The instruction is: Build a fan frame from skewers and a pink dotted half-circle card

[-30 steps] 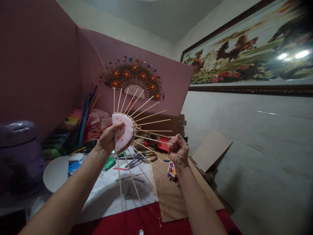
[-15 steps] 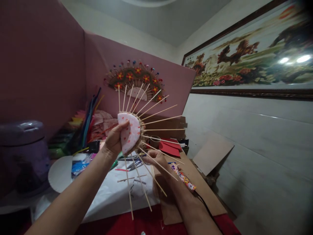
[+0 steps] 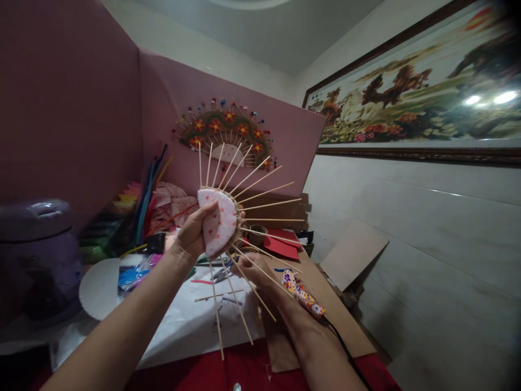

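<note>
The left hand [image 3: 192, 232] grips the spotted half-disc [image 3: 223, 221] above the white sheet [image 3: 175, 334]; whether the right hand [image 3: 253, 270] holds anything is unclear. The half-disc seems light, its thin sticks [image 3: 237, 301] probably fragile; grasp its soft-looking face.

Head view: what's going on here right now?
A person's left hand grips a spotted half-round piece, thumb on the front, with thin sticks fanning out from its curved edge. The right hand is close to the lower sticks; whether it holds anything is hard to tell. Behind, a decorated fan with flowers shows against a pink panel. A flower-patterned object with a black cord lies on cardboard at the right.
</note>
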### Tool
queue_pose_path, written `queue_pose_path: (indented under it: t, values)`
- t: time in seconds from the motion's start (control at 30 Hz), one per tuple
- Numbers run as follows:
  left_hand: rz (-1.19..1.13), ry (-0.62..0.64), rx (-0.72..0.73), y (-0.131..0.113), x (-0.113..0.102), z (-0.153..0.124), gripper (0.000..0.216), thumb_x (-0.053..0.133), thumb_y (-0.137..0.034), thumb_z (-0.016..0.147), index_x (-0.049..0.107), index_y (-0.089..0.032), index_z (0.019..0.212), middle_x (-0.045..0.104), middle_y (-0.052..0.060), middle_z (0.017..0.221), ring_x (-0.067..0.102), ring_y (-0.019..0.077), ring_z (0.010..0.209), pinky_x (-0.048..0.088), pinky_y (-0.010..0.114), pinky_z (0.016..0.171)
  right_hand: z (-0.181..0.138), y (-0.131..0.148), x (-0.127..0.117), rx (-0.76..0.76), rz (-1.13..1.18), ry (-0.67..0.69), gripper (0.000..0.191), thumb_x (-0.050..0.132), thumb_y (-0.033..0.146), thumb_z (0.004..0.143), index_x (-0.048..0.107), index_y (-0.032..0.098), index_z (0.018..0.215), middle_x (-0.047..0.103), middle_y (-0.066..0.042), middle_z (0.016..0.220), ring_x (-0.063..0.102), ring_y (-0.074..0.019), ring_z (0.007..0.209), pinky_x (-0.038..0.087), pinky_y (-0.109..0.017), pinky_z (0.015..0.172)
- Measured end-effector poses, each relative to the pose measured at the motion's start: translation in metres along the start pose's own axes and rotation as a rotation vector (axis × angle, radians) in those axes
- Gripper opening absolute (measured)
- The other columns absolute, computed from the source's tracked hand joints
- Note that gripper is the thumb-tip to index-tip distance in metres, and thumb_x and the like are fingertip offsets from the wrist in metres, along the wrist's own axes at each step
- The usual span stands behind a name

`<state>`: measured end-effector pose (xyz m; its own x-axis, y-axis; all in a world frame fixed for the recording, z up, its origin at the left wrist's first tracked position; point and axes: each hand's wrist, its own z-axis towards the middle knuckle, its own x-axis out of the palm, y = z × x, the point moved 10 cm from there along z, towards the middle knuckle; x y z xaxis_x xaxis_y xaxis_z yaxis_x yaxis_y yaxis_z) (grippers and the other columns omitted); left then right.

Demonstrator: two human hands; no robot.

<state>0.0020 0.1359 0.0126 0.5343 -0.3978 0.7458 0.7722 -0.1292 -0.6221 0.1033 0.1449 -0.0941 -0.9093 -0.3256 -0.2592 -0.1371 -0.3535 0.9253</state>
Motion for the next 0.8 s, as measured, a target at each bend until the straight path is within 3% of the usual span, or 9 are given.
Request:
queue_pose_path:
  t: [0.27, 0.5, 0.63, 0.8]
  values:
    - [0.006, -0.007, 0.011, 0.001, -0.002, 0.003, 0.034, 0.046, -0.020, 0.083, 0.058, -0.005, 0.111, 0.069, 0.017, 0.095, 0.064, 0.0257, 0.092, 0.052, 0.037, 0.082, -0.004, 0.006, -0.003, 0.013, -0.016, -0.052, 0.037, 0.066, 0.044, 0.064, 0.045, 0.016, 0.050, 0.035, 0.007, 0.048, 0.026, -0.0053, 0.046, 0.018, -0.021, 0.044]
    - [-0.028, -0.086, 0.080, -0.008, -0.009, 0.003, 0.032, 0.046, -0.017, 0.083, 0.057, -0.007, 0.112, 0.072, 0.013, 0.082, 0.068, 0.0227, 0.077, 0.053, 0.036, 0.079, -0.007, 0.012, -0.011, 0.015, -0.118, -0.126, 0.038, 0.062, 0.046, 0.068, 0.046, 0.017, 0.048, 0.039, 0.006, 0.045, 0.032, -0.0062, 0.044, 0.023, -0.021, 0.044]
    - [-0.012, -0.097, 0.117, -0.018, -0.014, 0.004, 0.032, 0.045, -0.017, 0.083, 0.057, -0.007, 0.111, 0.071, 0.014, 0.084, 0.068, 0.0236, 0.079, 0.053, 0.037, 0.078, -0.012, 0.018, -0.029, -0.010, 0.019, -0.260, 0.032, 0.064, 0.045, 0.065, 0.049, 0.017, 0.056, 0.044, 0.005, 0.055, 0.037, -0.0077, 0.050, 0.028, -0.021, 0.045]
    - [0.023, -0.100, 0.157, -0.033, -0.019, 0.003, 0.032, 0.045, -0.018, 0.084, 0.058, -0.008, 0.111, 0.071, 0.014, 0.087, 0.067, 0.0245, 0.083, 0.053, 0.037, 0.079, -0.007, 0.014, -0.045, 0.023, 0.181, -0.249, 0.038, 0.067, 0.041, 0.065, 0.039, 0.018, 0.051, 0.034, 0.008, 0.047, 0.027, -0.0048, 0.042, 0.021, -0.020, 0.040]
